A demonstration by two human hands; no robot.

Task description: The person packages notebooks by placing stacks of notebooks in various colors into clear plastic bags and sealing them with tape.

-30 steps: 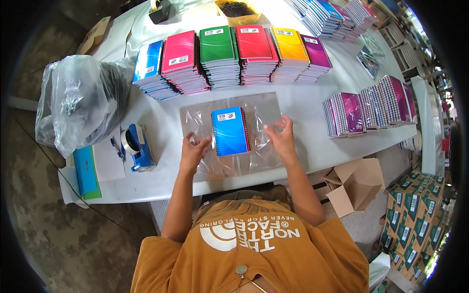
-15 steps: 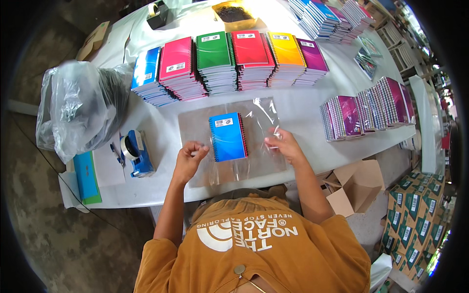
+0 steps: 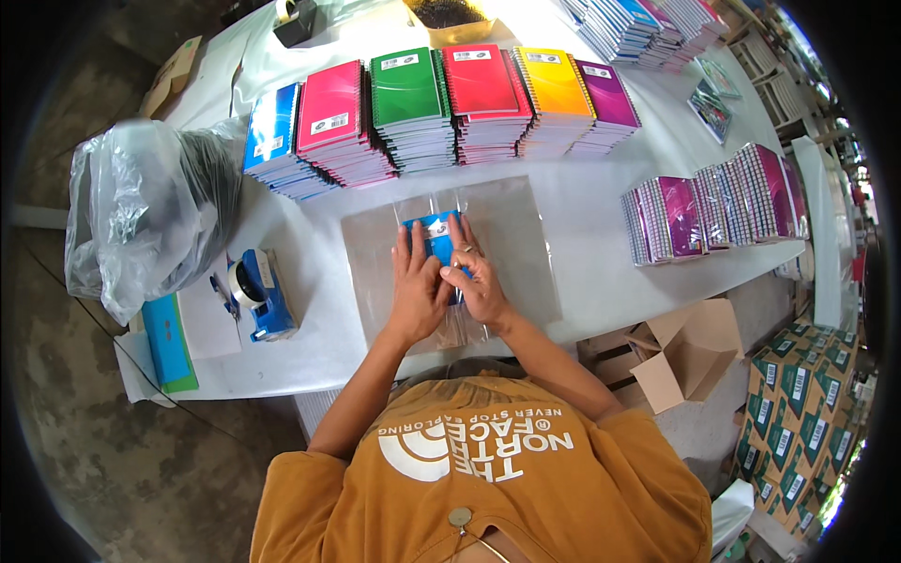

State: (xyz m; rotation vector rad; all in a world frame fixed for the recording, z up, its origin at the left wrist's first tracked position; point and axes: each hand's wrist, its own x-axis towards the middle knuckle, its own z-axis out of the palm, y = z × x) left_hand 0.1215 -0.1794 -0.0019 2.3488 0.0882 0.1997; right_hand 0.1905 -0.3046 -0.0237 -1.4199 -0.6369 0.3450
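A blue spiral notebook (image 3: pixel 438 246) lies in front of me on clear plastic film (image 3: pixel 522 235), with strips of the film folded over its cover. My left hand (image 3: pixel 416 293) lies on the notebook's left part, its fingers stretched out toward the far edge. On the right part rests my right hand (image 3: pixel 477 283), fingers laid along the cover and thumb beside the left hand. Both hands press on the wrapped notebook without gripping it. Between them they hide much of the cover and its lower edge.
Beyond the film stand notebook stacks in blue, pink, green (image 3: pixel 405 84), red, yellow and purple. A blue tape dispenser (image 3: pixel 270 305) and a plastic bag (image 3: pixel 155 202) are at left. Purple notebooks (image 3: pixel 678 216) sit at right, above an open carton (image 3: pixel 690 361) below the table edge.
My hands have come inward from the film's two sides onto the notebook. The film's sides, spread out before, are now folded over the cover.
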